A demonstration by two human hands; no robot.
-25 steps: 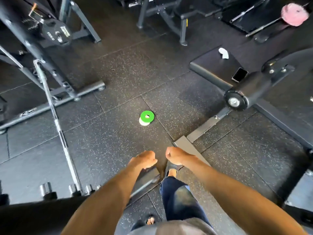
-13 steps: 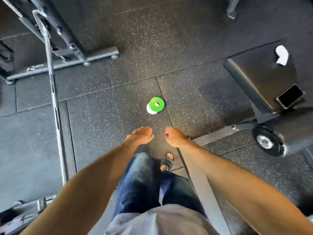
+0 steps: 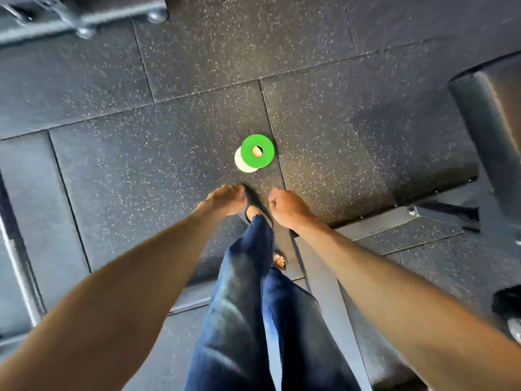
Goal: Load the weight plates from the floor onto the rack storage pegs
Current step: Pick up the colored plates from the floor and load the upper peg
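Green ring plate (image 3: 257, 151) atop white disc (image 3: 242, 165); speckled rubber floor (image 3: 366, 131).

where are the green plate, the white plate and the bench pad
green plate (image 3: 267, 154), head view, on the ring right of its hole
white plate (image 3: 241, 164), head view, on the crescent showing under the green one
bench pad (image 3: 496, 122), head view, on its black top surface
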